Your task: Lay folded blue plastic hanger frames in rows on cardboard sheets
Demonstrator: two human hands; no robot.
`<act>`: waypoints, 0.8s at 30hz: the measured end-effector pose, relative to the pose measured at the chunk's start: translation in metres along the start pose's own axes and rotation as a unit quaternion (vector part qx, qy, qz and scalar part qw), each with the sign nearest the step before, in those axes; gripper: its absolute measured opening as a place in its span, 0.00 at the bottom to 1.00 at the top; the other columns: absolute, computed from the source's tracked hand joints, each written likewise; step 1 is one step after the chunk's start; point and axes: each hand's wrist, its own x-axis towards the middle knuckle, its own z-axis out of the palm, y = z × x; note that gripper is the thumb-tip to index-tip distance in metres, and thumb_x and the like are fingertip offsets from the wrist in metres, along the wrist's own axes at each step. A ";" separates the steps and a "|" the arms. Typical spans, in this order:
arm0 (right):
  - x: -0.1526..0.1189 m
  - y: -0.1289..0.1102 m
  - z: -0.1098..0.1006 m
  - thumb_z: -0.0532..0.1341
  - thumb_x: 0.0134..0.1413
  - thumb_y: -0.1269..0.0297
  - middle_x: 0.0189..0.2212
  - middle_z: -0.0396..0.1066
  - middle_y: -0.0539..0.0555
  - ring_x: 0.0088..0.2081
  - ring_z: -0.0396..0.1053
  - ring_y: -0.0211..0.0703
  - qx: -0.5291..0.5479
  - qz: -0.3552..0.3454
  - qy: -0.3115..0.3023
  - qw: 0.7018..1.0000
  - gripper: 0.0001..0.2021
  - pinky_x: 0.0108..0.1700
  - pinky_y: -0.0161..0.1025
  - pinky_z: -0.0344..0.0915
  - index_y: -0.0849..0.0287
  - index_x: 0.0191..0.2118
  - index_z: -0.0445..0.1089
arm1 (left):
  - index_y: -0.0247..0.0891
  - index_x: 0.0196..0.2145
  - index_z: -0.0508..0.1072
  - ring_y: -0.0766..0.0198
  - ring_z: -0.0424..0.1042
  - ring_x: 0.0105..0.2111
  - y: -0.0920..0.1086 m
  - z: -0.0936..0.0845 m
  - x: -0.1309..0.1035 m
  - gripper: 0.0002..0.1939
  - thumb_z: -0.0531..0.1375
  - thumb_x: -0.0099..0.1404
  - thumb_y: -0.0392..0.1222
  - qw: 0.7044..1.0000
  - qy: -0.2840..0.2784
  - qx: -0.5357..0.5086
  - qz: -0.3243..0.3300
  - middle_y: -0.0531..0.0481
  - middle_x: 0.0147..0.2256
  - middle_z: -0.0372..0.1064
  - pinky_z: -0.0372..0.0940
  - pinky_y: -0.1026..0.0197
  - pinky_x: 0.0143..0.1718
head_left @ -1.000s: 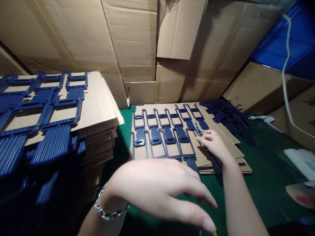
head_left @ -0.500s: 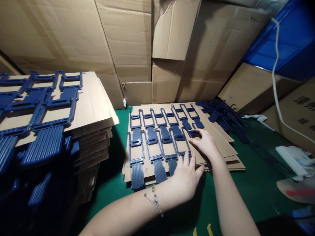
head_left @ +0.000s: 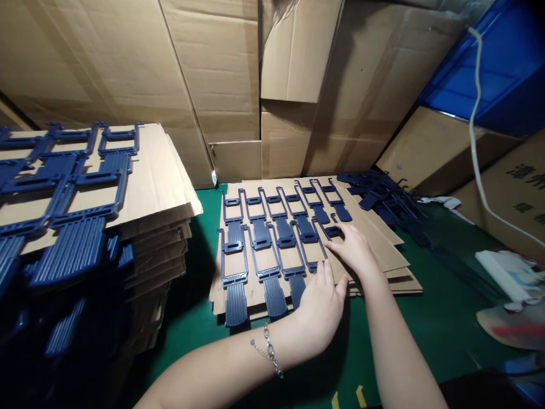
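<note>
Navy plastic frame [head_left: 333,232] on the cardboard sheet [head_left: 385,247], between twelve and one o'clock from the left hand [head_left: 319,304]: that's my focus. At the right hand [head_left: 351,245], thumb and forefinger stand apart across it; from my seat I cannot tell whether they clamp it. The left hand's fingers lie close together by the lower end of the neighbouring frame [head_left: 314,241], thumb spread away. Squaring up looks like the step here; I'd keep the piece flat, match its slant to the neighbour at about nine o'clock, and nudge gently so edges don't catch. Loose frames [head_left: 383,201] lie heaped at two o'clock.
</note>
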 end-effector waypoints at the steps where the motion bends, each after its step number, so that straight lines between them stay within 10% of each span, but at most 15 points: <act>1: 0.000 0.000 0.001 0.63 0.43 0.59 0.48 0.64 0.60 0.50 0.61 0.50 -0.004 -0.001 -0.001 1.000 0.26 0.52 0.45 0.58 0.64 0.50 0.65 | 0.27 0.58 0.54 0.46 0.50 0.58 0.001 0.002 0.001 0.29 0.54 0.61 0.39 1.000 0.001 0.014 0.003 0.27 0.57 0.50 0.51 0.48 0.57; 24: -0.002 -0.009 0.007 0.50 0.55 0.54 0.52 0.61 0.62 0.54 0.56 0.55 -0.012 0.014 -0.056 0.998 0.25 0.54 0.53 0.53 0.63 0.55 0.60 | 0.20 0.55 0.57 0.44 0.52 0.57 0.004 0.004 0.005 0.29 0.55 0.61 0.43 1.000 0.016 0.022 -0.003 0.28 0.55 0.53 0.52 0.50 0.57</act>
